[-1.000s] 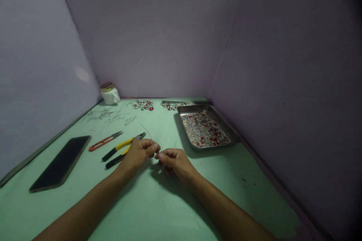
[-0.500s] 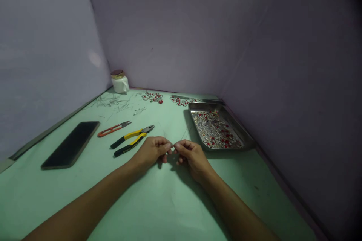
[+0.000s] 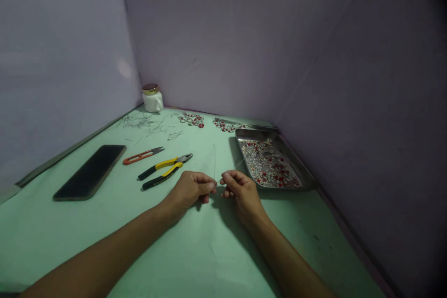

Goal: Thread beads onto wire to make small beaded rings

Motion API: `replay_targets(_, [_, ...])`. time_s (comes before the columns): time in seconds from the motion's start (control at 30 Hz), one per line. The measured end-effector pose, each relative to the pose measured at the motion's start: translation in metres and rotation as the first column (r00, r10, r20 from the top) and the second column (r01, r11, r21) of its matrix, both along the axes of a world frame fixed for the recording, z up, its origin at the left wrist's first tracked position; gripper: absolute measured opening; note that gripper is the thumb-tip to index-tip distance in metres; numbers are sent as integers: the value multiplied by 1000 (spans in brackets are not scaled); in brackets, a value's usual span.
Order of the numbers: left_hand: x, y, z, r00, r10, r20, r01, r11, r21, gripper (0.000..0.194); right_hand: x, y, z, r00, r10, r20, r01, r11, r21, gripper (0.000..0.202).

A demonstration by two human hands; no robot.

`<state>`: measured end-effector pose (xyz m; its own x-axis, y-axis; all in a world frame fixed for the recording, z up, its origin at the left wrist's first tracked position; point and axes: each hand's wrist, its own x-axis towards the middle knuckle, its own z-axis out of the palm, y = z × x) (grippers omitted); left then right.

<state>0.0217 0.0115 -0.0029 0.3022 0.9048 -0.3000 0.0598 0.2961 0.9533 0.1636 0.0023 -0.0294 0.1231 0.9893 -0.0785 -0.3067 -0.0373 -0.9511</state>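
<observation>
My left hand (image 3: 195, 189) is closed in a pinch on a thin wire (image 3: 214, 163), which sticks up from the fingertips. Just beside it, my right hand (image 3: 240, 192) also pinches the fine wire; a strand slants up from its fingers toward the tray. A small gap separates the two sets of fingertips. Any bead between them is too small to make out. Left of the hands lie pliers (image 3: 165, 171) with yellow and black handles. A metal tray (image 3: 241, 153) of small clear, red and yellowish beads (image 3: 268, 165) stands to the right.
Orange thread snips (image 3: 143, 155) and a dark phone (image 3: 91, 172) lie at the left. Farther back are loose wire pieces (image 3: 145, 123), red beaded wire pieces (image 3: 192, 119), and a white lidded jar (image 3: 152, 101). Walls (image 3: 223, 46) enclose the green table (image 3: 209, 251).
My fingertips have drawn slightly apart, and the wire now shows upright above my left hand. The whole view has shifted a little.
</observation>
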Motion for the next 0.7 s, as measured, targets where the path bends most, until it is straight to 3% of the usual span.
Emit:
replay_targets(0.17, [2, 0, 1, 997, 20, -78, -18, 999, 38, 14, -1, -1, 2, 1000, 14, 0, -14, 1000, -10, 22])
replay_targets(0.57, [0, -1, 3, 998, 27, -65, -23, 997, 72, 11, -3, -2, 2, 998, 57, 31, -57, 998, -7, 22])
replay_targets(0.63, [-2, 0, 6, 995, 59, -81, -51, 994, 99, 13, -1, -3, 2, 994, 16, 106, -18, 1000, 15, 24])
replay_targets(0.7, [-3, 2, 8, 989, 112, -98, -97, 985, 143, 12, 1, -5, 3, 955, -122, 270, 96, 989, 111, 22])
